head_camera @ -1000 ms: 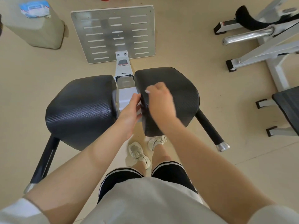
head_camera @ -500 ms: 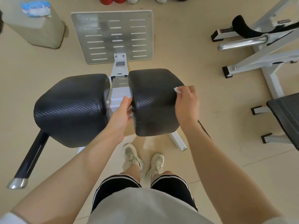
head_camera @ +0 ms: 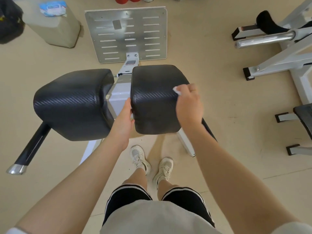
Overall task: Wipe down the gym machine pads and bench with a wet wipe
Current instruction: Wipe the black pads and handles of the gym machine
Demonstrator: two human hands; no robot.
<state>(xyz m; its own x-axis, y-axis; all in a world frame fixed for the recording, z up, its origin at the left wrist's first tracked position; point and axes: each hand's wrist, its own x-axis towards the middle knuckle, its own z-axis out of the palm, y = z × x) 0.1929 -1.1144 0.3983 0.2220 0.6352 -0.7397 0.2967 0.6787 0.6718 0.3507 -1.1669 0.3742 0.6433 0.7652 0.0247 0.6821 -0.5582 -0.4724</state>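
Moved since a second ago: right hand [head_camera: 189, 105], carrying the wet wipe [head_camera: 177, 90], travelled from the inner edge of the right pad [head_camera: 155, 98] across to its outer right edge; wipe, pinched in curled fingers, lay against the pad's upper right side. Judged: one pass over this pad's top done, its outer side next.

Left pad [head_camera: 72, 103]: untouched at this moment.

Left hand [head_camera: 125, 119]: stayed in the gap between the pads, fingers straight, pressed against the right pad's inner face, bracing it; held nothing.

Writing: wipe packet [head_camera: 52, 7], blue and white, on the beige block at far left, print too blurred to read. Sticker [head_camera: 130, 63] on the frame below the slotted foot plate [head_camera: 125, 33], illegible.
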